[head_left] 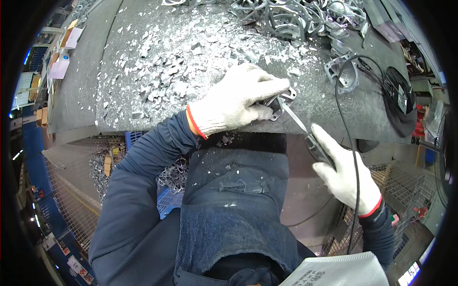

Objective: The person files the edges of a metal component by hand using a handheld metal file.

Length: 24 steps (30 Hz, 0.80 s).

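My left hand (238,95), in a white knit glove with a red cuff, grips a small metal casting (275,115) at the near edge of the workbench. Its fingers cover much of the part. In my right hand (347,172), gloved the same way, is a file (295,117) with a flat metal blade and a dark handle. The blade slants up to the left, and its tip meets the casting beside my left thumb and fingers. A black cable (340,105) passes in front of my right hand and forearm.
Metal chips (167,66) lie scattered over the grey workbench (305,112). Ring-shaped castings (291,19) are heaped at the back, and one casting (343,74) lies apart at the right. A coil of black cable (398,88) is near the right edge. Wire-mesh bins (71,176) stand below.
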{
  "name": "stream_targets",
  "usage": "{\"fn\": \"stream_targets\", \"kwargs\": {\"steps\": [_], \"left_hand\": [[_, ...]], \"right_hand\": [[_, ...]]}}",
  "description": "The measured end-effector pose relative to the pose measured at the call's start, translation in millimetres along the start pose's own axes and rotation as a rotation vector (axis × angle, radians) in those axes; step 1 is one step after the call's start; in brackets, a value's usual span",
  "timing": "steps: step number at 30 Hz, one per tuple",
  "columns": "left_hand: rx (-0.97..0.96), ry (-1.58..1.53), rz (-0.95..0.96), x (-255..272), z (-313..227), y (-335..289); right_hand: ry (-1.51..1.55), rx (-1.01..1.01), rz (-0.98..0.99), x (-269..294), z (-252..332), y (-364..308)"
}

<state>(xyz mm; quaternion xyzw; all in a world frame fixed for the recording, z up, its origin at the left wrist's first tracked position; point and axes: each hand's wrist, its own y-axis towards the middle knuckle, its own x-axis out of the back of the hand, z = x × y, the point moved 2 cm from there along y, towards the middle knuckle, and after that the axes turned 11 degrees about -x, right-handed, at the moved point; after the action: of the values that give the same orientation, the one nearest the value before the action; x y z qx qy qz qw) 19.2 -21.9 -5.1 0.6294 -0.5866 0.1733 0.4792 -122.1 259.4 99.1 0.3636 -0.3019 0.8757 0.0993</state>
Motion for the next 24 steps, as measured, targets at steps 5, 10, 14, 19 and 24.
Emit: {"fn": "stream_targets", "kwargs": {"steps": [5,10,14,19,24], "left_hand": [[-0.04,0.004,-0.032,-1,0,-1],[-0.031,0.003,-0.039,0,-3,-1],[-0.015,-0.031,-0.022,1,-4,0],[-0.022,-0.01,-0.028,1,-4,1],[-0.029,-0.013,-0.036,0,-3,1]], "right_hand": [[0.77,-0.64,0.508,22,7,-3],[0.846,-0.564,0.493,18,12,2],[0.817,-0.531,0.426,20,18,3],[0.78,-0.552,0.393,24,25,1],[0.742,-0.658,0.291,23,33,-11]]}}
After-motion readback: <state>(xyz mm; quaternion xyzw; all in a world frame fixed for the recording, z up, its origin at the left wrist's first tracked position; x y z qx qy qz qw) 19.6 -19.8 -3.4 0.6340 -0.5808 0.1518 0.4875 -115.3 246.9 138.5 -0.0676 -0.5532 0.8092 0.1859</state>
